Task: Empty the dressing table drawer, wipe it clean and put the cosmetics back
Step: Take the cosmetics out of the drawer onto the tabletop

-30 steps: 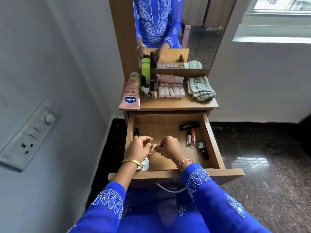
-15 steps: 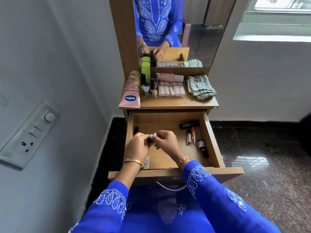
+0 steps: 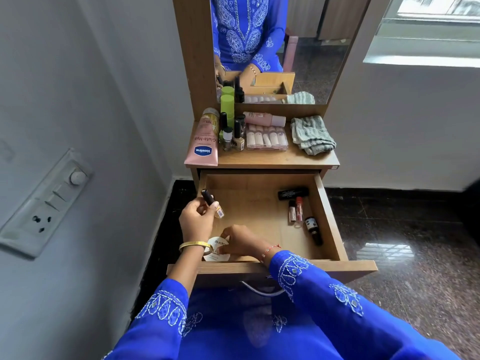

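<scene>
While left hand (image 3: pixel 196 219) grips bottle (image 3: pixel 211 203), right hand (image 3: pixel 240 240) touches jar (image 3: pixel 217 249).

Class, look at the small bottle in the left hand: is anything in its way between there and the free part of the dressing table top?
Nothing visible blocks it. The small bottle in the left hand is raised over the drawer; bare wood on the dressing table top lies beyond.

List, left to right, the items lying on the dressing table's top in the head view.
Pink Vaseline tube → cluster of small nail polish bottles → clear case of pale press-on nails → folded grey-green cloth.
</scene>
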Demonstrator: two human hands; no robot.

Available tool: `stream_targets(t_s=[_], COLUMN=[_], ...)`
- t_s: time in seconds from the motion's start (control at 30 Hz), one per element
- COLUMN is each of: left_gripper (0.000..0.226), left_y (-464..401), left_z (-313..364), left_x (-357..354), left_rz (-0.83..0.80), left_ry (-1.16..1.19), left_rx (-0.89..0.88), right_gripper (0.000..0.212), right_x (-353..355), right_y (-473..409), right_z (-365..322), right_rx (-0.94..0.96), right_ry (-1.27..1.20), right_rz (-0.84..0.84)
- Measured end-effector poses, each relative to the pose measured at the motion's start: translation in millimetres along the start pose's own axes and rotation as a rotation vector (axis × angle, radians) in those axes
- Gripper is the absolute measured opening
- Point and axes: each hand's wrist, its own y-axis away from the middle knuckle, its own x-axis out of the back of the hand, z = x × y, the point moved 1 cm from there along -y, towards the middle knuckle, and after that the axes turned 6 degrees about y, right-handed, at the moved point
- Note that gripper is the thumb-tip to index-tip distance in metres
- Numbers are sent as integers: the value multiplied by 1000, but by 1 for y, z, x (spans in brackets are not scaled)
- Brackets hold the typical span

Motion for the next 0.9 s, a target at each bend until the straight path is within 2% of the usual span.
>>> stream_targets(t_s=[0.17,0.43,0.57,0.67,0.8,0.9], left_gripper=[17,18,17,16,13,14], left_y=[1,5,7,3,-10,-19], left_z=[1,8,14,26,59,86], left_x=[-1,-1,-4,-10,-27,-47], left_rz=[-29,-36,-17,-33,-46,-57], left_ry=[-4,13,95,154,223,193], left_rx=[10,28,28,9,-74,-152], right_gripper=[46,41,29,30,17,19], right_x=[0,15,39,65,110,144], right_y=[3,11,16,20,19,16], right_z=[3,3,13,23,32,41], right_rx=[-6,2,-34,-63,-46,-50], right_ry=[-52,-464,-794,-887,-1026,-1113], right_rz=[-9,3,101,188,314,422])
